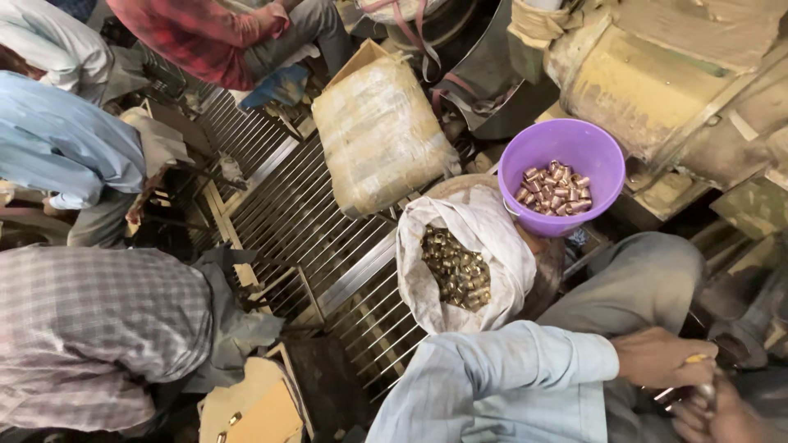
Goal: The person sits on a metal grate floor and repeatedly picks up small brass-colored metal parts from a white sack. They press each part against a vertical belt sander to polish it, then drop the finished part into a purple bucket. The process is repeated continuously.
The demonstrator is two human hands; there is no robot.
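1. Hands at work low at the right edge of my view: my left hand (663, 358), coming out of a light blue striped sleeve, is curled shut round a thin metal rod with a yellowish tip (696, 358).
2. My right hand (714, 420) sits just below it, touching the same spot; it is cut off by the frame, so I cannot tell whether it is closed on anything.
3. Judging from this, I am fitting or working a small piece on the rod, near my grey-trousered knee.
4. Stock lies up and left of my hands: a white sack (464, 258) open on dull brass-coloured sleeves, and behind it a purple tub (566, 148) holding brighter copper-coloured ones.
5. A next reach would call for freeing one hand and going over my forearm to the sack, which is nearer.
6. Other people in checked and blue shirts sit to the left by a rack of metal rods (304, 213).
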